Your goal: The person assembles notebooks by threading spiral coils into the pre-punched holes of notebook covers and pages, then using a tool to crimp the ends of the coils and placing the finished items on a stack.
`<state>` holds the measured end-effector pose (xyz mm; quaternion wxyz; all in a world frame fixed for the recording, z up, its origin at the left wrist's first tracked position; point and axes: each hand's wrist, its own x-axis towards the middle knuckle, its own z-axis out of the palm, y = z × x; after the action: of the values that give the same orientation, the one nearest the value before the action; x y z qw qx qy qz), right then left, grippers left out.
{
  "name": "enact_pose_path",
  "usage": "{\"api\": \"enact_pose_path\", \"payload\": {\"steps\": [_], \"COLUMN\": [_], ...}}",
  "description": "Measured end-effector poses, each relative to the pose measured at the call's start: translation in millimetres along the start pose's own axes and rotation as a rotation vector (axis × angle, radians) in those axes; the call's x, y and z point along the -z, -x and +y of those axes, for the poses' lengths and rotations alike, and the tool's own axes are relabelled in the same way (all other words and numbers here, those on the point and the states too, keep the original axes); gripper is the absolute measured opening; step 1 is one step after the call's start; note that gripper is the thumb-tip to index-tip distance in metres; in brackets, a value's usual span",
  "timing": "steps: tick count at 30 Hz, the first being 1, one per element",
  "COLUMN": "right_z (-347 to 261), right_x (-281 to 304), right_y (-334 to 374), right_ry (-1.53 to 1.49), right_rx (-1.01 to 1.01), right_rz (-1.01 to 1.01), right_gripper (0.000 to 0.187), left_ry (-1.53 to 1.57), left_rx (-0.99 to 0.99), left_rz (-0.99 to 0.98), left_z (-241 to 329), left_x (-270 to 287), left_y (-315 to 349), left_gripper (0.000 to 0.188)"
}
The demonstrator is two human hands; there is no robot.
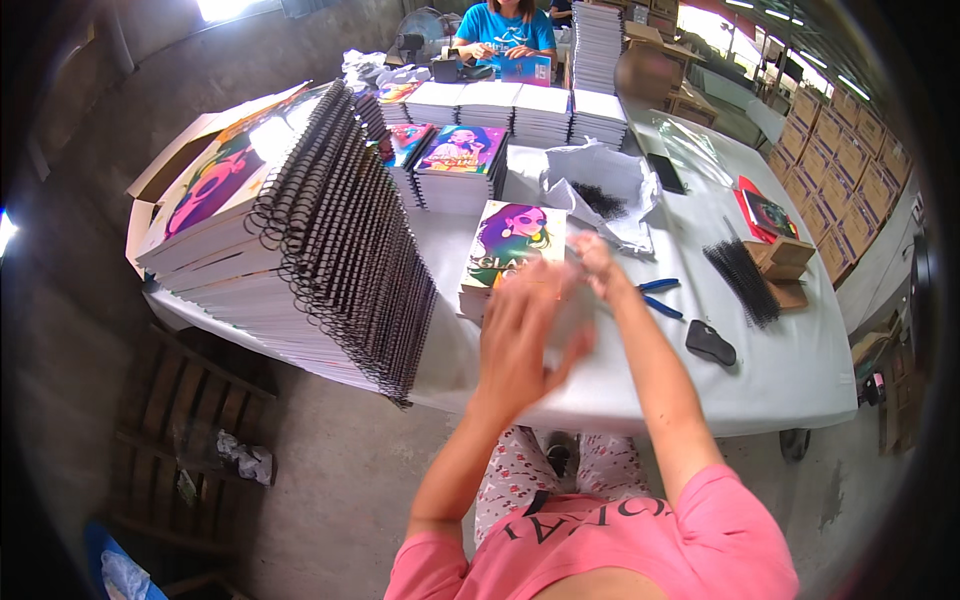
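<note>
A short stack of books with a colourful illustrated cover (515, 232) lies in front of me on the white-covered table. My left hand (522, 335) is over the near part of the top cover, fingers stretched out and smeared by motion. Close by the book's right edge is my right hand (597, 262), its fingers curled together; what they hold, if anything, is too blurred to make out. Pliers with blue handles (662, 300) rest just right of my right forearm. Beyond the hands, a crumpled white wrapping (635, 225) holds a heap of small black pieces (600, 200).
A tall stack of spiral-bound books (340, 240) stands at left. Black binding coils (742, 285) lean on a cardboard piece (785, 262) at right, near a black object (710, 343). More book stacks (460, 170) line the back. A person in blue (508, 35) works opposite.
</note>
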<state>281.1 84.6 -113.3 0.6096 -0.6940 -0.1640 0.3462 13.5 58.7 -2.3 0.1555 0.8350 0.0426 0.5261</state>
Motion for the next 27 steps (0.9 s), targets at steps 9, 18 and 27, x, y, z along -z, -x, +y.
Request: {"api": "enact_pose_path", "payload": {"steps": [9, 18, 27], "right_z": [42.5, 16.0, 12.3], "right_x": [-30.0, -12.5, 52.2], "right_y": [-4.3, 10.2, 20.8], "right_ry": [-0.190, 0.076, 0.161], "right_rx": [0.103, 0.224, 0.363], "right_rz": [-0.196, -0.097, 0.155], "right_gripper": [0.043, 0.020, 0.030], "left_ry": [-0.414, -0.118, -0.454], "left_rx": [0.884, 0.751, 0.723], "left_rz": [-0.265, -0.279, -0.477], "left_z": [-139.6, -129.1, -117.7], "left_x": [-74.6, -56.6, -74.1], "left_y": [40.3, 58.2, 35.2], "left_gripper": [0.072, 0.078, 0.074]}}
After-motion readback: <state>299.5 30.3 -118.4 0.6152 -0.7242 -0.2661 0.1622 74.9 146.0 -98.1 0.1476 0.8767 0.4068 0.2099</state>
